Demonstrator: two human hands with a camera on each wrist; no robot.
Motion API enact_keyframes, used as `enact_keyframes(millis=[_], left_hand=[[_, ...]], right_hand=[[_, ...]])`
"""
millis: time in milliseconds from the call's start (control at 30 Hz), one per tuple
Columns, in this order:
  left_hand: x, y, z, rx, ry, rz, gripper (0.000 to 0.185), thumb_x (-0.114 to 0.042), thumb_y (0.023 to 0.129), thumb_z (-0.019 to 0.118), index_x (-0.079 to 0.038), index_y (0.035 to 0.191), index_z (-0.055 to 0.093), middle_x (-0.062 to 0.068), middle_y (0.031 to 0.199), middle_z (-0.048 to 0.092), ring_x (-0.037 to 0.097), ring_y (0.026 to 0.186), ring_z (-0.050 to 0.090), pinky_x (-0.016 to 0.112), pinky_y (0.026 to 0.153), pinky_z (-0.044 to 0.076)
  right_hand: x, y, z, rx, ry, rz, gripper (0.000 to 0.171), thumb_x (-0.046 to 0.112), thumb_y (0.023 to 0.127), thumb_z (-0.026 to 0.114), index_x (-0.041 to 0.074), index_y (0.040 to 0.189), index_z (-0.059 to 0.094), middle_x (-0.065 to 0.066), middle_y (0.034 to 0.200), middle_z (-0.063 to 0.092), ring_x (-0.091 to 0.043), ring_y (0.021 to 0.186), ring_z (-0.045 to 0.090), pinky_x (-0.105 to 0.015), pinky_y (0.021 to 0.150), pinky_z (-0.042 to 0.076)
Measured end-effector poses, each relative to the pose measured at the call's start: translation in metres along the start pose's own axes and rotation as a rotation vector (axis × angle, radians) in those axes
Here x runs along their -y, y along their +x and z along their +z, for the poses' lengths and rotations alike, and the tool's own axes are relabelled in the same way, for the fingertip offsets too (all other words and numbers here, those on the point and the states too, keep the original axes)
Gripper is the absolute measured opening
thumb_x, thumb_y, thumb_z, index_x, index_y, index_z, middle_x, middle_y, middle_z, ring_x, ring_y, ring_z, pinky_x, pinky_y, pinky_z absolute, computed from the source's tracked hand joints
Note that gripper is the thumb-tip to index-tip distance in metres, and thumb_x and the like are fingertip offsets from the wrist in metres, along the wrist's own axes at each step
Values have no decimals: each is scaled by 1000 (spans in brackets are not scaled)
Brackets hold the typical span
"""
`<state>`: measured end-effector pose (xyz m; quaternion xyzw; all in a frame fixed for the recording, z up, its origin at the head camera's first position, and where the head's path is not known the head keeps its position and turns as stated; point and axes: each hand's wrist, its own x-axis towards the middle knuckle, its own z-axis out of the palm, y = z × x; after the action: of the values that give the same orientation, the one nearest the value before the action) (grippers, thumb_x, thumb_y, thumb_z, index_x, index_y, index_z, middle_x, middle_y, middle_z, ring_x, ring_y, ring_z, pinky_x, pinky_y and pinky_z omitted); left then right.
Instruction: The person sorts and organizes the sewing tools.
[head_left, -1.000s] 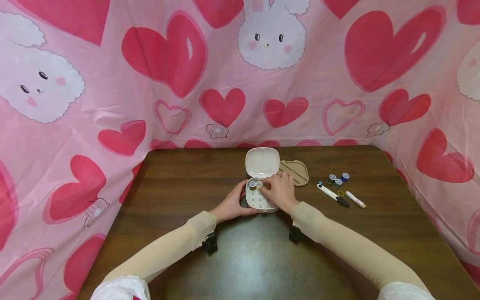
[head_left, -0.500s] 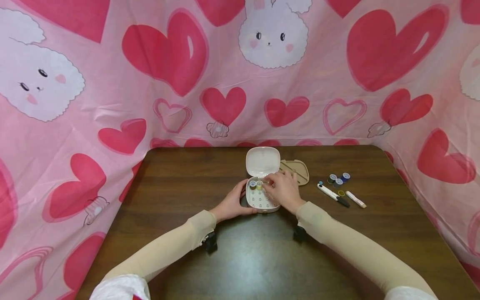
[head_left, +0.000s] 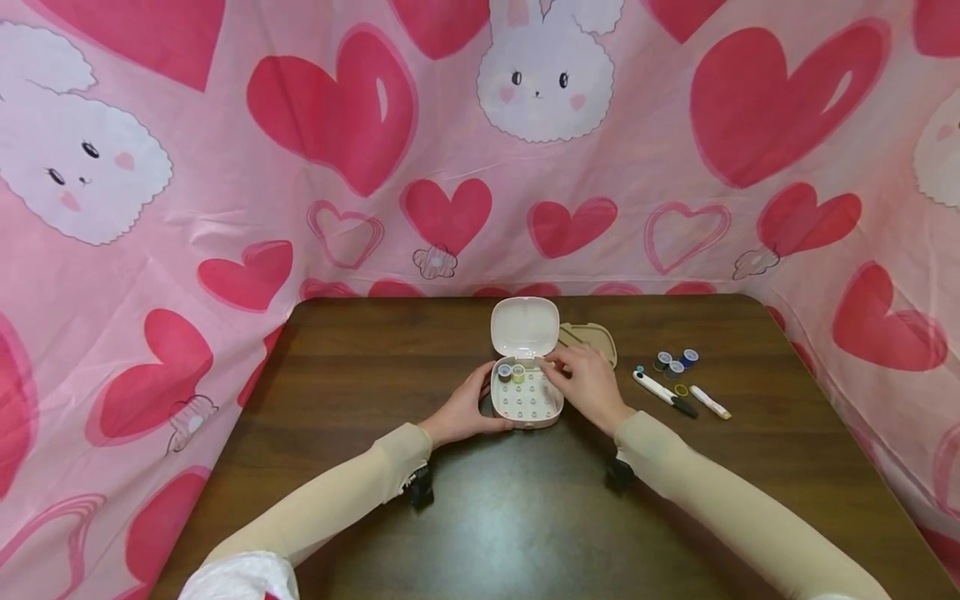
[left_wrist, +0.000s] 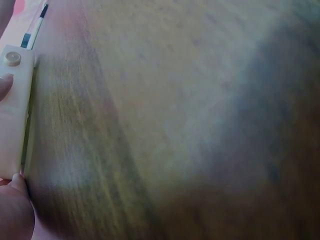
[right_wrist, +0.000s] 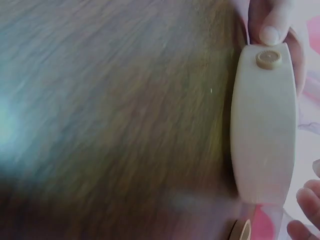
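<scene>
A small white sewing box [head_left: 529,423] stands on the table with its lid [head_left: 525,327] raised. Pegs fill its tray. A dark brown thread spool [head_left: 506,374] and a pale yellow thread spool [head_left: 519,374] sit side by side at the back left of the tray. My left hand [head_left: 459,411] grips the box's left side, thumb at the front. Over the box's right rim hovers my right hand [head_left: 596,388], fingers loosely bent, with nothing visible in them. The right wrist view shows the box wall [right_wrist: 262,130] and some right fingertips [right_wrist: 310,202] apart from it.
A beige tray-like cover [head_left: 600,337] lies behind the right hand. Farther right are blue and dark green spools [head_left: 689,358], a white pen-like tool with a dark end [head_left: 663,392], a small yellow ring [head_left: 681,389] and a short white stick [head_left: 710,401].
My right hand has drawn back rightward from the yellow spool, uncovering more of the pegs. The yellow spool stays in the tray, and my left hand keeps its place.
</scene>
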<state>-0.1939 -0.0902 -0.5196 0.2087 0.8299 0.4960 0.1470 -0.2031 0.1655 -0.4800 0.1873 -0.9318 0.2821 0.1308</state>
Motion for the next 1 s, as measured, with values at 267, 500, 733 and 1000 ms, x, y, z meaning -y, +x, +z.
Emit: enact_keyframes(millis=[267,500,733,1000], left_hand=[[0,-1,1,2,-3,-10,110,-24,79,94,-4,161,23,16,163,32,28,148,41,38,121,37],[1,0,1,-5,-5,0,111,-23,78,94,-3,161,24,17,163,33,29,148,42,39,121,37],[-1,0,1,-3,-8,-1,111,-22,78,94,-3,161,23,17,163,33,29,148,42,39,121,37],[-1,-1,0,2,-12,-6,111,-23,78,94,-3,161,23,17,163,33,28,148,42,39,121,37]], right_hand=[[-16,-10,-12,-13,13,24,18,24,97,74,11,109,80,-4,97,76,-27,95,65,-48,86,43],[-32,-17,-24,-5,49,51,24,23,98,73,7,115,79,-11,112,78,-32,99,74,-54,94,48],[-47,-23,-34,-39,42,51,24,22,98,74,6,113,79,-12,106,78,-32,93,71,-55,87,57],[-62,-28,-48,-73,22,27,20,20,97,74,6,111,79,-14,106,77,-37,97,70,-58,86,57]])
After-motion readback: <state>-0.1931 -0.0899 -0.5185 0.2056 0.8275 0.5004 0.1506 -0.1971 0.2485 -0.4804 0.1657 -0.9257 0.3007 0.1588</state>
